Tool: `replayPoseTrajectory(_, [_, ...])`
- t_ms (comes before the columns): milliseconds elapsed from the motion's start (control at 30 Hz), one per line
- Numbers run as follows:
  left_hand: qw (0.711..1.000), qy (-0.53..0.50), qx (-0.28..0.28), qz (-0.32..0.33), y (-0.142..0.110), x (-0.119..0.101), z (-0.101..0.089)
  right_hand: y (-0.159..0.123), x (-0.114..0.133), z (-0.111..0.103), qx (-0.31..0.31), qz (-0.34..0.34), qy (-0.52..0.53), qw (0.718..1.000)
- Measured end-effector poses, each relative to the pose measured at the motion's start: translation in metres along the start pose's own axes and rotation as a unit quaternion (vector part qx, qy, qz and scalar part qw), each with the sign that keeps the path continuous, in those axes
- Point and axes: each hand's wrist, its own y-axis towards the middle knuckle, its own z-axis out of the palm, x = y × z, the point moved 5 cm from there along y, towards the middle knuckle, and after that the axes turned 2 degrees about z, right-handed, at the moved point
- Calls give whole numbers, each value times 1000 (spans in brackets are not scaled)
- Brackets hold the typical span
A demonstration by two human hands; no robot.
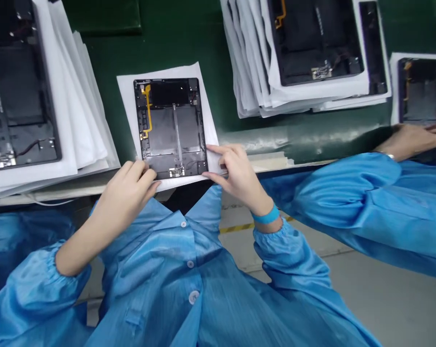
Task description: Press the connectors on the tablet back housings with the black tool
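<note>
Blue smock (156, 289) | left hand (126, 193), right hand (238, 176): grips part-closed on lower corners of open tablet housing (170, 127) | paper sheet (127, 103) beneath, 12 o'clock | step: positioning | next: steady two-hand lift

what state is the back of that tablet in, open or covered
Open: the tablet housing shows no back cover, so its yellow flex cable and dark inner panels lie exposed.

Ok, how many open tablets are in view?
5: centre tablet between left hand and right hand; left-stack tablet; top-right-stack tablet; partly covered tablet beside it; far-right tablet. Paper stacks may hide more.
</note>
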Motion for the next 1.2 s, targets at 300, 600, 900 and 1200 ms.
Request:
replayPoseTrajectory(300, [999, -43, -16, 30, 6, 2, 2, 15, -1, -23, -89, 56, 102, 989])
replayPoseTrajectory(600, [991, -112, -60, -33, 38, -9, 22, 66, 2, -5, 4, 101, 164, 981])
replayPoseTrajectory(900, [987, -121, -90, -55, 37, -13, 32, 62, -12, 1, 44, 116, 189, 974])
replayPoseTrajectory(1200, [985, -153, -64, -50, 39, -12, 31, 63, -11, 0, 59, 112, 195, 973])
